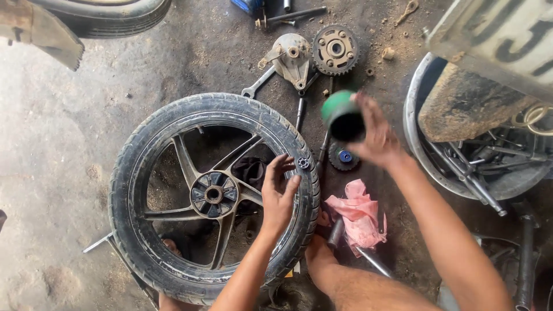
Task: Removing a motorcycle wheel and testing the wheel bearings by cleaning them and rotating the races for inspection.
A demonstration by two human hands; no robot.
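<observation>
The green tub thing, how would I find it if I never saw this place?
Start at the big black wheel lying flat on the dirty floor. Look past its upper right edge, below the toothed sprocket, to the right hand held above the ground. It grips a small round green tub with a dark open mouth, the only bright green thing among grey metal parts and a pink rag.

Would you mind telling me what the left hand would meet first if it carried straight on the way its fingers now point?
The left hand points up and slightly right, fingertips at a small round bearing on the tyre edge. It would likely meet that bearing first, then the long rod beyond, though depth is unclear.
</observation>
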